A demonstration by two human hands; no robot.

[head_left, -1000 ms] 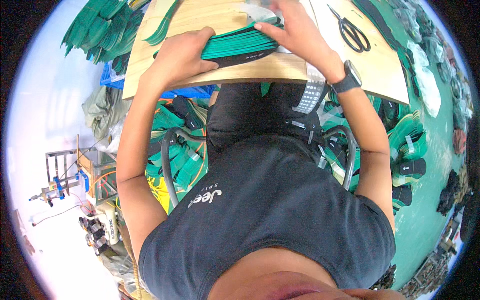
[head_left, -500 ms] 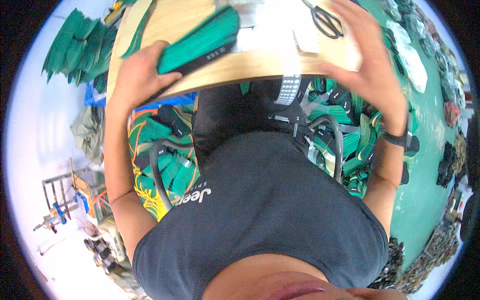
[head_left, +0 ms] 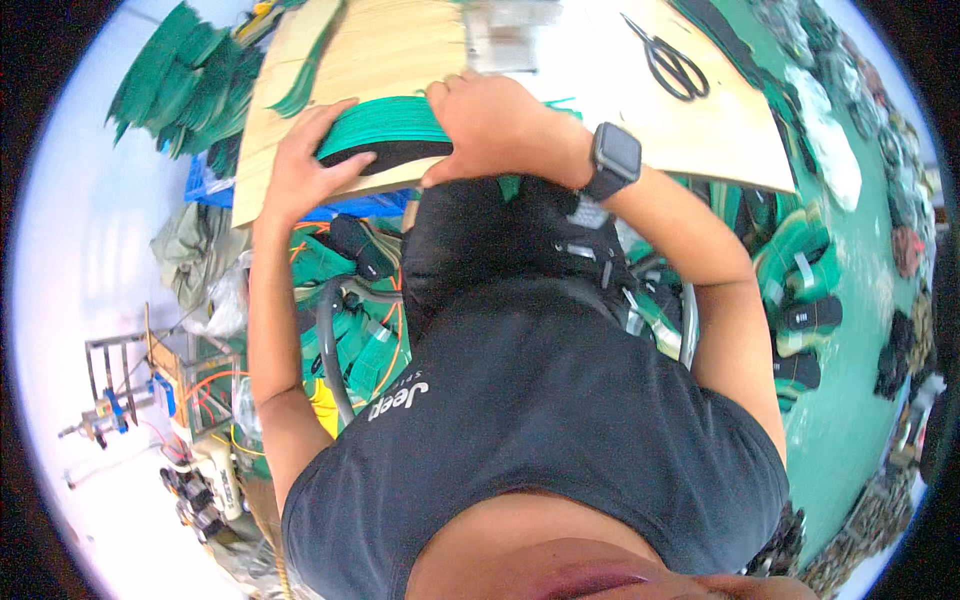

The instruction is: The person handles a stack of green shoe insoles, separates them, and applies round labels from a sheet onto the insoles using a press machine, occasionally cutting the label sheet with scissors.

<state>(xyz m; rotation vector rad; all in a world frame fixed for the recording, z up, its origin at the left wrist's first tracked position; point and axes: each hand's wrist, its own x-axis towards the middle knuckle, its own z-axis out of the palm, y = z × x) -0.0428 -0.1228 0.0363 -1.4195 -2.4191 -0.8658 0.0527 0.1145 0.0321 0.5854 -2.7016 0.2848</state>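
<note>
Fingers: both hands were closed on the stack of green fabric pieces (head_left: 385,125); the left hand (head_left: 305,165) curled round its left end, the right hand (head_left: 495,125) pressed flat over its right end with the fingers wrapped on top.
Stack: it lay on the near edge of the wooden table (head_left: 400,50), a darker black layer showing along its underside, part of it seeming to reach the table's lip.
Landmark: places below are told from the stack.
Scissors: black scissors (head_left: 672,68) lay on the table well to the right of the stack and farther from the person, apart from both hands.
Loose piece: a curved green strip (head_left: 310,75) lay on the table just beyond the stack's left end.
Below the stack: more green and black pieces (head_left: 805,290) were heaped on the floor under and to the right of the table.
Watch: a dark wristwatch (head_left: 612,155) sat on the right wrist, just right of the stack.
Risk, slipping: I judged that the thin layers could fan out or slide if either hand eased its squeeze, because the pieces looked loose and only hand pressure aligned them.
Risk, falling: so near the edge, a shifted stack could tip off onto the floor heap and mix with it.
Risk, snagging: a sweep rightward might catch the scissors.
</note>
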